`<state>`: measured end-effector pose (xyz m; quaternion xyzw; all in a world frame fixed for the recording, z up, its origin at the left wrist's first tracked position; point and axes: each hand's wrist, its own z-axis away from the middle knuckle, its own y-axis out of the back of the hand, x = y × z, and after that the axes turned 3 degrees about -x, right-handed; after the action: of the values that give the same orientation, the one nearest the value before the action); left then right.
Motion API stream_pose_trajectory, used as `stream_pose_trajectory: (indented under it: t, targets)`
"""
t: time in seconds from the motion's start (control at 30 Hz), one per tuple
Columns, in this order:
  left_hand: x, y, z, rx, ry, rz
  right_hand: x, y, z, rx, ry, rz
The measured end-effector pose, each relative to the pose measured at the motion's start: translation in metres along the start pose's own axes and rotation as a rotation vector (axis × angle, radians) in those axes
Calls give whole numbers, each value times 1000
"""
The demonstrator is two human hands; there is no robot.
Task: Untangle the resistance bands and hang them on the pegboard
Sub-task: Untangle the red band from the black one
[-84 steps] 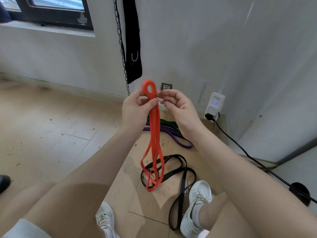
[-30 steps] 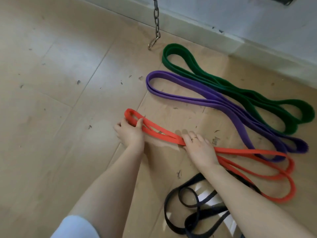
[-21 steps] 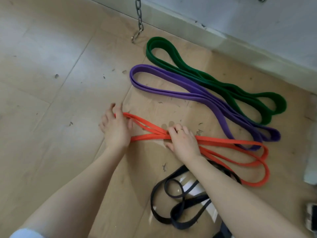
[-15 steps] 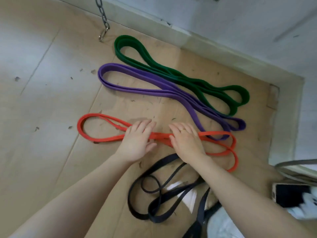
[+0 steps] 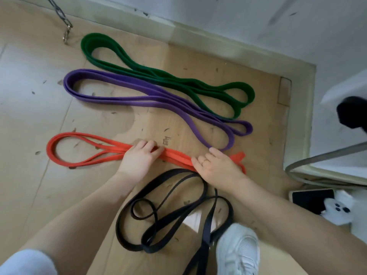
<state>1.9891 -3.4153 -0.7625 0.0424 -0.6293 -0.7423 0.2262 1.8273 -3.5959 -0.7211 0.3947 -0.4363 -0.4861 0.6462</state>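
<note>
- Wood floor [image 5: 29,116], scuffed and flecked with debris, meets a white wall [image 5: 238,20] at a pale baseboard [image 5: 218,42] in a corner.
- Green band [image 5: 158,74], purple band [image 5: 139,98] and red band [image 5: 79,147] lie side by side; black band [image 5: 168,215] lies tangled nearest.
- Left hand [image 5: 137,159] and right hand [image 5: 216,167] press flat on the red band, fingers relaxed, gripping nothing.
- A chain [image 5: 61,14] hangs at the top left.

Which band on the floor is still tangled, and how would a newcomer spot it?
Start at the wall corner and come toward the camera past the green band, purple band and orange band. The black band lies nearest, beside the white shoe. Unlike the three flat, folded bands, it sprawls in crossing loops.
</note>
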Motion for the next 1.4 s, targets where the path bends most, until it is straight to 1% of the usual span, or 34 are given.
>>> stream_pose_trajectory:
  t: [0.03, 0.07, 0.17, 0.2, 0.27, 0.33, 0.43, 0.5, 0.53, 0.6, 0.67, 0.73, 0.8, 0.87, 0.9, 0.93, 0.97, 1.0, 1.03, 1.07, 1.1, 1.13, 1.17, 1.2, 1.27, 1.33, 1.4]
  targets:
    - [1, 0, 0, 9, 12, 6, -4, 0, 10, -44, -23, -45]
    - [1, 0, 1, 6, 25, 10, -6, -3, 18, -115, -93, -119]
    - [4, -1, 0, -14, 45, 4, 4, -17, 35, -453, -456, -402]
    - [5, -1, 0, -21, 47, -11, 7, -21, 38, -482, -517, -445]
    - [4, -5, -1, -15, 28, -59, 8, -27, 39, -399, -586, -476]
    - [2, -8, -2, 6, 18, -99, 4, -27, 32, -297, -615, -472]
    - [1, -11, -5, 88, -19, -130, -5, -25, 15, -229, -507, -375]
    - [0, -12, -7, 118, -43, -144, -8, -24, 8, -156, -473, -318]
    - [0, -12, -8, 120, -54, -153, -7, -25, 7, -154, -470, -307]
    - [-1, -16, -8, 137, -51, -165, -3, -29, 10, -214, -479, -272]
    - [1, -20, -7, 170, -2, -138, 3, -30, 12, -266, -587, -271]
    - [5, -22, -7, 202, 54, -90, 0, -28, 13, -271, -715, -280]
    - [8, -21, -6, 227, 89, -64, -10, -22, 16, -179, -808, -373]
    - [14, -16, 1, 216, 86, 7, -23, -15, 28, 20, -865, -445]
    - [18, -15, 7, 214, 45, 43, -31, -13, 36, 143, -860, -449]
    - [24, -11, 14, 205, -13, 72, -39, -10, 43, 228, -824, -440]
    - [33, -7, 23, 166, -57, 128, -48, -7, 49, 236, -770, -436]
    - [43, -3, 33, 49, -62, 231, -57, -5, 52, 165, -724, -461]
    - [52, 1, 40, -118, -3, 357, -64, -3, 51, 57, -718, -507]
    - [60, 4, 47, -330, 74, 436, -68, -2, 49, -55, -754, -565]
    - [66, 3, 54, -498, 126, 459, -68, -1, 45, -153, -822, -634]
    - [72, 4, 61, -596, 127, 443, -66, 0, 42, -211, -897, -704]
    - [77, 6, 68, -657, 113, 445, -63, 1, 40, -256, -935, -766]
    - [82, 10, 76, -681, 70, 442, -60, 5, 40, -294, -921, -800]
    - [90, 26, 91, -667, 44, 498, -54, 18, 44, -293, -799, -850]
    - [96, 54, 104, -596, 132, 623, -48, 41, 50, -224, -695, -913]
    - [97, 89, 113, -462, 237, 709, -43, 75, 58, -191, -653, -1027]
